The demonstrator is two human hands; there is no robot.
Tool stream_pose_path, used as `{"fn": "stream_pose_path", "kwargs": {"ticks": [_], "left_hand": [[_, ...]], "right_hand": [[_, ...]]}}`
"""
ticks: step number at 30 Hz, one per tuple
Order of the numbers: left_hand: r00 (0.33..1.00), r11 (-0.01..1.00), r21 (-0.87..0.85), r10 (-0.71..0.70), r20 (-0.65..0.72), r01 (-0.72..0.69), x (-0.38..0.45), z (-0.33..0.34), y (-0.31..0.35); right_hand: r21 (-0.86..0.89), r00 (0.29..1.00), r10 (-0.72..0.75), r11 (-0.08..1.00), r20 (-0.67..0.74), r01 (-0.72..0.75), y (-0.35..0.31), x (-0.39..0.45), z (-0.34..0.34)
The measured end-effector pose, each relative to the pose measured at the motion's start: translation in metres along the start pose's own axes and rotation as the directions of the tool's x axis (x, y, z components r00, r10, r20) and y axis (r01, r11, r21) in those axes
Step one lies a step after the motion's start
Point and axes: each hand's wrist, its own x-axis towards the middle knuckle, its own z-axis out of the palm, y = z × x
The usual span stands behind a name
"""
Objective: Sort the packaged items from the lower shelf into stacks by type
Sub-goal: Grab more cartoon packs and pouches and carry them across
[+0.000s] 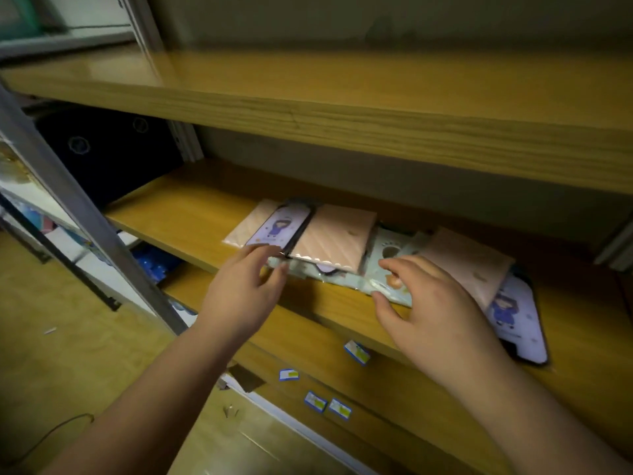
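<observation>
A heap of flat packaged items lies on the lower wooden shelf [191, 207]. A purple pack with a cartoon girl [279, 226] rests on a pink pack [334, 236]. Pale green packs [385, 248] lie under them. To the right, another pink pack [469, 262] overlaps a second purple cartoon pack [517, 323]. My left hand [243, 289] hovers at the front edge of the left pile, fingers apart, fingertips at the purple pack's near end. My right hand [435, 310] is spread over the green packs, fingertips touching them. Neither hand grips anything.
The upper wooden shelf [342, 108] overhangs the packs closely. A grey metal upright [85, 214] slants at the left. Dark boxes [106, 149] stand at the shelf's back left. Small blue-and-white labels [356, 353] stick to the board below.
</observation>
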Motion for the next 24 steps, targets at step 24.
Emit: {"fn": "stream_pose_path", "kwargs": {"ticks": [24], "left_hand": [[0.961, 0.735, -0.624, -0.146, 0.236, 0.265, 0.097, -0.015, -0.064]], "right_hand": [[-0.141, 0.965, 0.242, 0.957, -0.103, -0.255, -0.025, 0.030, 0.048]]}}
